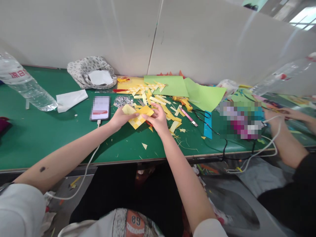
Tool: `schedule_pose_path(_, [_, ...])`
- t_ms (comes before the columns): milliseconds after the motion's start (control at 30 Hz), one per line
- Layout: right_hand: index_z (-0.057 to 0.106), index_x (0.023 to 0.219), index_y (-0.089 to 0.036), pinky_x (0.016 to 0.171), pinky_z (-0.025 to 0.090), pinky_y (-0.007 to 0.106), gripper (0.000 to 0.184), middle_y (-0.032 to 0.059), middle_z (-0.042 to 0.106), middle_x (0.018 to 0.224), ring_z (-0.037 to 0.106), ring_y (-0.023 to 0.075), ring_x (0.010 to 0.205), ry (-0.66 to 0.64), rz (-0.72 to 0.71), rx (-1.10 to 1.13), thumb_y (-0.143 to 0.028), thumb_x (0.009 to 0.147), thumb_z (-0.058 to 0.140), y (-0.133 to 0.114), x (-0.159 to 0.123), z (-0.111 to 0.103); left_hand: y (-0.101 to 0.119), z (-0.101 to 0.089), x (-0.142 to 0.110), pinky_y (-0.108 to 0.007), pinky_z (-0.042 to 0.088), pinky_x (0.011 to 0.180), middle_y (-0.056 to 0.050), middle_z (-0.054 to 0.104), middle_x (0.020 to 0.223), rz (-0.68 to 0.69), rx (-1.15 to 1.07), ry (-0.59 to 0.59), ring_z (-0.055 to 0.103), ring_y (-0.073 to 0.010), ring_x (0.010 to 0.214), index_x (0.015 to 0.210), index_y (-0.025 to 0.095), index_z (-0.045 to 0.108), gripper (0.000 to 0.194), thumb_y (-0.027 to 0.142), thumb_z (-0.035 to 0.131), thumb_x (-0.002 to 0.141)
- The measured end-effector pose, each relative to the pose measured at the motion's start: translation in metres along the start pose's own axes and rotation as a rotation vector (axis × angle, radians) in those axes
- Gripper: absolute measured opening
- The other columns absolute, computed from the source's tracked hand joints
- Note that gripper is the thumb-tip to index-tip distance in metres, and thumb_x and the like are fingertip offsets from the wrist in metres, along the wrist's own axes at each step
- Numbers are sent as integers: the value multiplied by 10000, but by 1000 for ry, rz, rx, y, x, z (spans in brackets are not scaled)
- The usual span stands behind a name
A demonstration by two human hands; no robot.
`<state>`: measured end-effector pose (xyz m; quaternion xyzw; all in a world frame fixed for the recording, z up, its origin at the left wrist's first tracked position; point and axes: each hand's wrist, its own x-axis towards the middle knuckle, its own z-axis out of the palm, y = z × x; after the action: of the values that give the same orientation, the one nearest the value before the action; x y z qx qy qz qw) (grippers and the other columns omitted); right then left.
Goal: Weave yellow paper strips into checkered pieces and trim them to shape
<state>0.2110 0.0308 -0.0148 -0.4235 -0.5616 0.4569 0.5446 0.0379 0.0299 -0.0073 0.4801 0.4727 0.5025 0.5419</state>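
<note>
Left grip (119,119) and right grip (158,119) pinch the angular yellow checkered paper (136,123) mid-frame. I'd press lightly, avoiding creases.

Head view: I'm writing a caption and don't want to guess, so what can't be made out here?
- Left hand, head view: most fingers, hidden behind the yellow paper.
- Yellow paper, head view: its underside, turned away from the camera.
- Phone, head view: screen text, covered by pixel blocks.
- Left bottle, head view: cap end, cut off by the left edge.
- Pile at right, head view: details, pixelated.
</note>
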Motion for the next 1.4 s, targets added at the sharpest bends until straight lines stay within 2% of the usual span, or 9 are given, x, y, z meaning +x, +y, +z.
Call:
schedule_pose_path(167, [480,1110,-253,818,540,414,677,40,675,925,672,224,845,30,55,34,-378,530,807,1,1,-1,-1,0,2,-285,524,680,-28,672,788,-14,-67,31,637,-157,716,790,152,606,337,222,812,533])
schedule_pose_path(367, [439,1181,-263,794,550,413,795,9,650,862,671,213,792,128,66,50,-365,494,826,2,3,0,-5,-2,5,-255,499,626,-11,627,735,66,-72,55,593,-126,652,772,155,594,324,239,809,544])
schedule_pose_path(467, [438,1182,-262,759,559,435,760,-11,650,750,670,216,725,90,59,41,-388,530,809,-1,1,0,-4,-2,4,-237,475,596,-1,599,721,122,-12,36,563,-111,634,754,159,586,307,240,804,552])
schedule_pose_path(567, [453,1159,-271,721,571,439,711,-25,641,711,662,208,663,108,28,12,-413,553,795,-4,0,0,-1,-1,2,-219,441,556,9,573,711,184,42,14,525,-95,612,730,165,578,284,234,797,562])
schedule_pose_path(733, [458,1156,-274,732,573,437,704,-16,653,743,671,215,708,112,28,10,-434,555,789,-4,0,0,1,0,2,-215,429,563,5,575,721,236,62,24,508,-90,617,699,170,583,252,210,794,565])
schedule_pose_path(900, [461,1145,-264,795,553,451,721,-16,666,749,679,223,752,42,48,12,-413,530,806,-1,1,0,0,-1,4,-216,416,546,12,557,695,236,66,55,496,-89,600,709,169,588,255,216,794,565])
schedule_pose_path(1100, [478,1112,-258,807,549,445,666,-8,665,759,678,223,768,101,25,-1,-405,548,798,-1,0,0,4,0,0,-224,409,551,15,546,690,263,89,17,485,-93,597,702,180,578,246,261,780,588])
schedule_pose_path(1300, [431,1190,-274,865,530,456,783,29,692,958,667,245,914,-88,79,69,-376,517,817,-5,-2,2,4,-1,-1,-247,455,603,-6,588,737,213,52,47,546,-128,650,734,184,589,279,283,791,568])
schedule_pose_path(1400, [458,1155,-265,868,527,448,727,41,691,987,662,246,935,-88,66,67,-388,529,808,-5,-2,2,1,-1,0,-254,470,619,-9,601,739,181,26,31,565,-134,659,751,180,591,291,277,794,567])
